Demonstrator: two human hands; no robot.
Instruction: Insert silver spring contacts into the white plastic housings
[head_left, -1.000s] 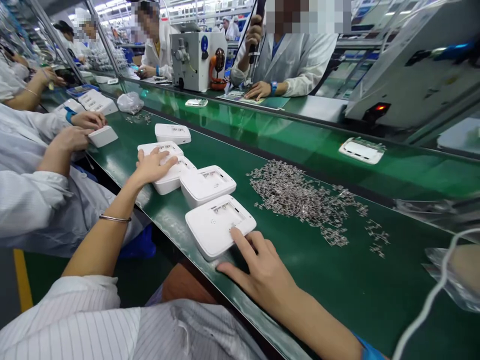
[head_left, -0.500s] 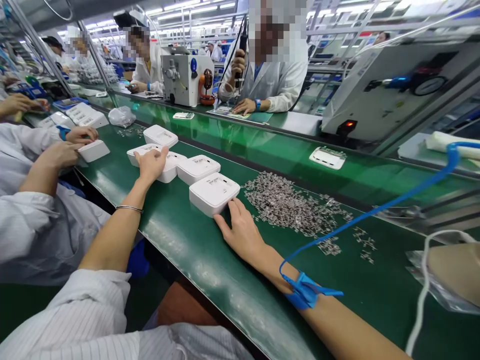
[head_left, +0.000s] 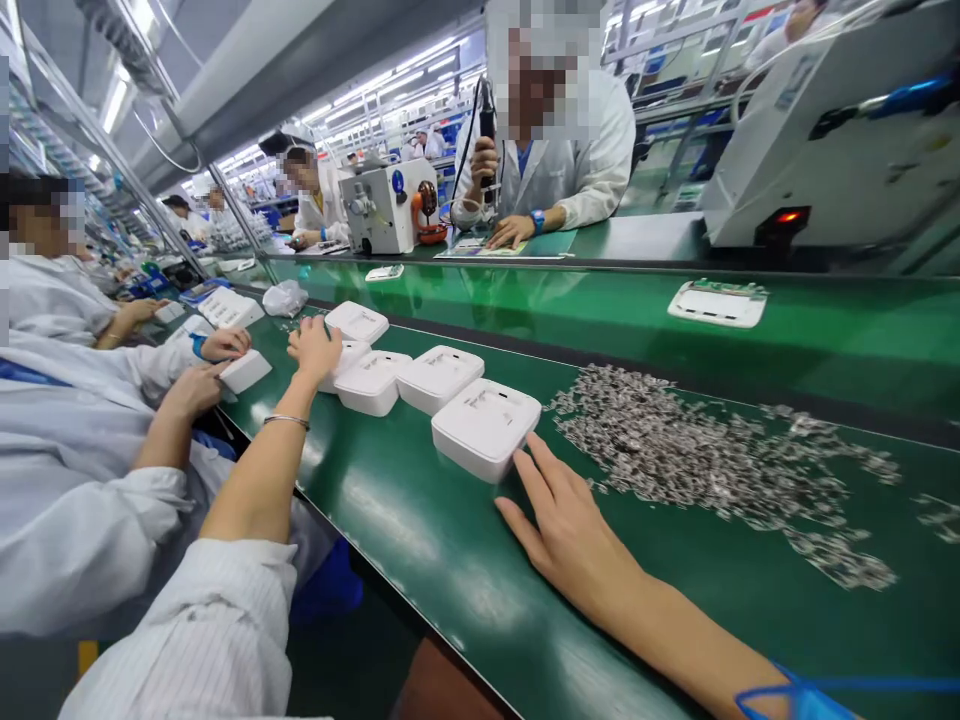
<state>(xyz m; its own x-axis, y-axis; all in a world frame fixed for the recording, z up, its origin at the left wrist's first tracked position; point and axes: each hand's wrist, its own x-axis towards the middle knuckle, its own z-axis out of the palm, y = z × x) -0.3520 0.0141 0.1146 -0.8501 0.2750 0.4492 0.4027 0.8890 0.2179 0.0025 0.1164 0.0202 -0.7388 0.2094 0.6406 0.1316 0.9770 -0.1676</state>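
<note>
Several white plastic housings stand in a staggered row on the green bench. The nearest white housing (head_left: 486, 430) has its recessed face up, and my right hand (head_left: 570, 525) lies beside its right side with fingers stretched out. The fingertips are at its edge; the thumb is apart from it. At the far end of the row, my left hand (head_left: 315, 350) has its fingers spread beside a partly hidden white housing (head_left: 346, 362). Whether the left fingers touch that housing is hard to see. Another white housing (head_left: 441, 378) sits between the hands.
A pile of small metal parts (head_left: 675, 450) spreads right of the housings. Behind runs a green conveyor (head_left: 585, 310) carrying a white panel with a circuit board (head_left: 718, 303). A co-worker at left handles a white housing (head_left: 247, 370); another sits across the line. A clear plastic bag (head_left: 285, 298) lies farther back.
The view has turned and shifted, so the housings appear farther from the frame's left edge. My left hand has moved to the outer side of the row, fingers more spread. My right hand stays by the nearest housing.
</note>
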